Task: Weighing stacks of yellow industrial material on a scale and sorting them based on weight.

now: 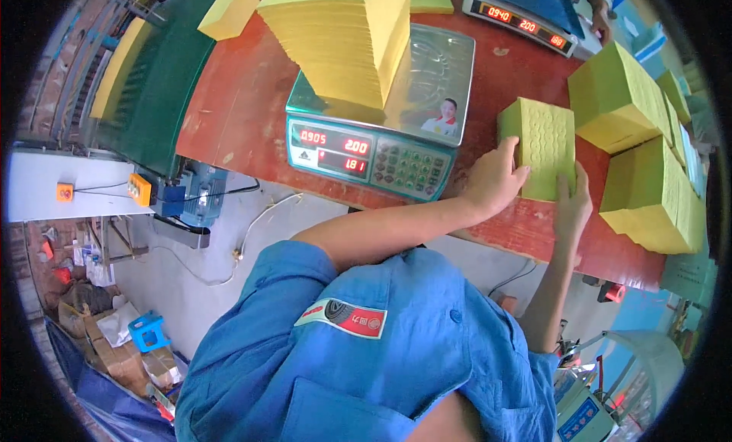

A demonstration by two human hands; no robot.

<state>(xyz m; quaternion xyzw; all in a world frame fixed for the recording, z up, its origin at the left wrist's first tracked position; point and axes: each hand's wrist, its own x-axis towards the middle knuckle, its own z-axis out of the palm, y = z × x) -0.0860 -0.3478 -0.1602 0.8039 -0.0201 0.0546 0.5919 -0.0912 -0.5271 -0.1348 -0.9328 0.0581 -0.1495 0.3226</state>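
A small block of stacked yellow paper sheets (547, 148) is between my hands, at the front right part of the red table. My left hand (497, 176) presses against its left side, fingers and thumb bent around the near left corner. Along its near right edge, my right hand (573, 202) grips with the fingers on the side and the thumb at the front. A digital scale (358, 156) with lit red digits stands left of the block. On its pan rests a tall stack of yellow sheets (343, 49), leaning slightly.
Several more yellow paper stacks (644, 190) line the table's right side. A second scale (522, 22) stands at the far right, near another person's hand (600, 19). A green conveyor belt (156, 83) runs along the left. The red table's (236, 129) front edge lies close to my body.
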